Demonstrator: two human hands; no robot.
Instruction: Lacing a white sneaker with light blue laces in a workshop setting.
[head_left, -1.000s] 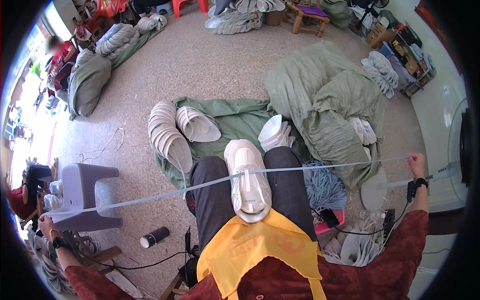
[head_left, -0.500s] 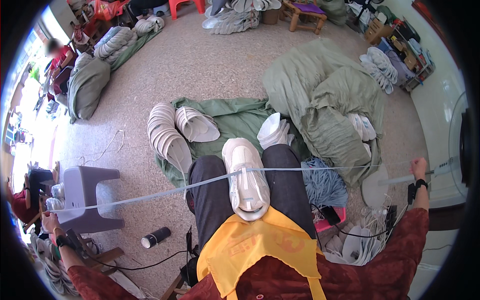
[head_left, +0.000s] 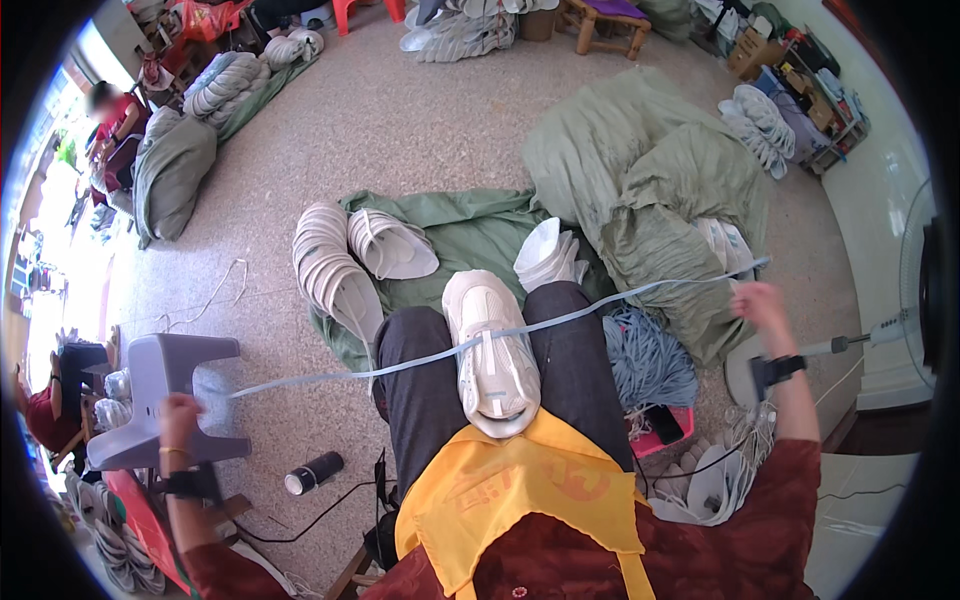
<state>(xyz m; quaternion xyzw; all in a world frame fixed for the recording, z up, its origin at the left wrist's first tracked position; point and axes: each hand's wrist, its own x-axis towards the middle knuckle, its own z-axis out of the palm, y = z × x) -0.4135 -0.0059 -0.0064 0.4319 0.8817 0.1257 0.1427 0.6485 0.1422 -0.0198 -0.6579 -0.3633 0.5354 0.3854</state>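
across the dark-trousered thighs (head_left: 570, 375): a flat, pale blue shoelace (head_left: 420, 361), slack and gently waved, running crosswise.
between the thighs: an off-white sneaker upper (head_left: 500, 385), toe pointing away, collar opening toward the yellow apron (head_left: 520, 490).
lace on upper: it crosses the middle, by the pale tongue strip (head_left: 488, 362); i cannot tell whether it is threaded there.
left hand (head_left: 180, 425): near the shoelace's left end, fingers curled and blurred; i cannot tell whether they pinch it.
right hand (head_left: 763, 308): just beside the shoelace near its right end; blurred too, so its hold cannot be told.
upper to hands: between them, well apart from both.
beside the right thigh: a heap of blue-grey laces (head_left: 650, 365).
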